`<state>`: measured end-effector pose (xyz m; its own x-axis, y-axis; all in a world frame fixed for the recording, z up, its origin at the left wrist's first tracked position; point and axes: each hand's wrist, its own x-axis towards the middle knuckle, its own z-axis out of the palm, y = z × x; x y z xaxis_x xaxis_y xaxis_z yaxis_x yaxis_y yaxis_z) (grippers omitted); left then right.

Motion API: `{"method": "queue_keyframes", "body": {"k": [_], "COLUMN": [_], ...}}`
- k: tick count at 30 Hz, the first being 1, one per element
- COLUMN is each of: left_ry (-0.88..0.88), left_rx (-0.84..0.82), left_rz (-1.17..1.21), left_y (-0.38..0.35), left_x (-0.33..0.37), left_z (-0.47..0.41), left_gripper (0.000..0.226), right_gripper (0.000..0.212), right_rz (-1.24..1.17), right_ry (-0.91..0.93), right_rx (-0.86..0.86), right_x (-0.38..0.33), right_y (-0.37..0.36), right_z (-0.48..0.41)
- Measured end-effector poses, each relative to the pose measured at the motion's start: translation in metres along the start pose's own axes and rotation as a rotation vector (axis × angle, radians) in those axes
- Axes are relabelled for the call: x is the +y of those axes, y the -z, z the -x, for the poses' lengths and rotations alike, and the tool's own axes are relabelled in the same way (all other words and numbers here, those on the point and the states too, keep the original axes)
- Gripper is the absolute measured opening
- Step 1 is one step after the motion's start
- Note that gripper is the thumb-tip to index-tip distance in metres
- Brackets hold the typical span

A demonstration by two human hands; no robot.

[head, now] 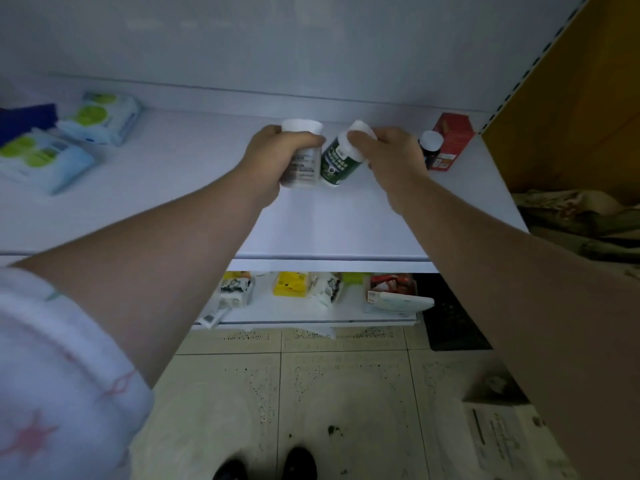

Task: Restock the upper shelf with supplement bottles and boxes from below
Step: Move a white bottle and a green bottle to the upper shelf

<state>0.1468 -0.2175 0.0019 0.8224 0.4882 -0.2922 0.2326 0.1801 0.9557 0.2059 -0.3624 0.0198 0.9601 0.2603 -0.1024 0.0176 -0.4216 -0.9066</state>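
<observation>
A white-capped bottle with a pale grey-brown label (302, 159) is gripped round its body by the left hand (272, 161), fingers curled about it, over the middle of the upper shelf (329, 223). Just to its right, a green-labelled bottle with a white cap (337, 164) is held by the right hand (393, 157), which is wrapped over the cap and shoulder; this bottle is tilted with its cap to the right. The two bottles are almost touching. Whether their bases rest on the shelf cannot be told.

Further right, near the far corner, a dark bottle with a white cap (430, 148) is seen standing just beside a red box (453, 138). At the far left of the shelf, blue-and-green soft packs (104, 116) are laid.

On the lower shelf (311, 315), a yellow box (292, 284), white packets (235, 291) and a red pack (391, 284) are seen. Below that, a tiled floor (346, 393) and dark shoes (299, 462) are shown.
</observation>
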Motion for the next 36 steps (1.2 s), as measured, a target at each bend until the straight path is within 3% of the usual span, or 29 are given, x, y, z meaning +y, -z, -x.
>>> {"method": "queue_keyframes", "body": {"k": [5, 8, 10, 13, 17, 21, 24, 26, 30, 36], "left_ry": [0.011, 0.021, 0.030, 0.012, -0.043, -0.009, -0.097, -0.186, -0.306, -0.348], "left_rx": [-0.141, -0.208, -0.261, -0.314, -0.366, -0.506, -0.575, -0.572, -0.493, -0.419], "left_rz": [0.103, 0.120, 0.143, 0.150, 0.194, 0.362, 0.274, 0.184, 0.098, 0.187], "left_y": [0.019, 0.035, 0.046, 0.063, 0.090, 0.119, 0.137, 0.147, 0.161, 0.175], "left_x": [0.028, 0.050, 0.064, 0.088, 0.126, 0.169, 0.197, 0.216, 0.245, 0.276], "left_z": [0.060, 0.101, 0.131, 0.181, 0.255, 0.315, 0.353, 0.377, 0.415, 0.458], "left_gripper": [0.062, 0.046, 0.045, 0.034, 0.026, 0.032, 0.031, 0.023, 0.029, 0.020], "right_gripper": [0.038, 0.030, 0.040, 0.054, 0.050, 0.052, 0.050, 0.047, 0.046, 0.047], "right_rz": [-0.376, -0.469, -0.535, -0.584, -0.672, -0.678, -0.661, -0.653, -0.627, -0.623], "right_ry": [-0.094, -0.086, -0.082, -0.087, -0.055, 0.003, 0.058, 0.081, 0.120, 0.196], "right_rx": [-0.132, -0.232, -0.266, -0.280, -0.286, -0.287, -0.258, -0.229, -0.180, -0.227], "right_x": [-0.024, -0.047, -0.068, -0.106, -0.161, -0.218, -0.253, -0.274, -0.308, -0.341], "right_y": [0.010, 0.019, 0.025, 0.029, 0.034, 0.046, 0.056, 0.061, 0.063, 0.064], "right_z": [0.050, 0.090, 0.119, 0.169, 0.242, 0.311, 0.354, 0.376, 0.407, 0.433]}}
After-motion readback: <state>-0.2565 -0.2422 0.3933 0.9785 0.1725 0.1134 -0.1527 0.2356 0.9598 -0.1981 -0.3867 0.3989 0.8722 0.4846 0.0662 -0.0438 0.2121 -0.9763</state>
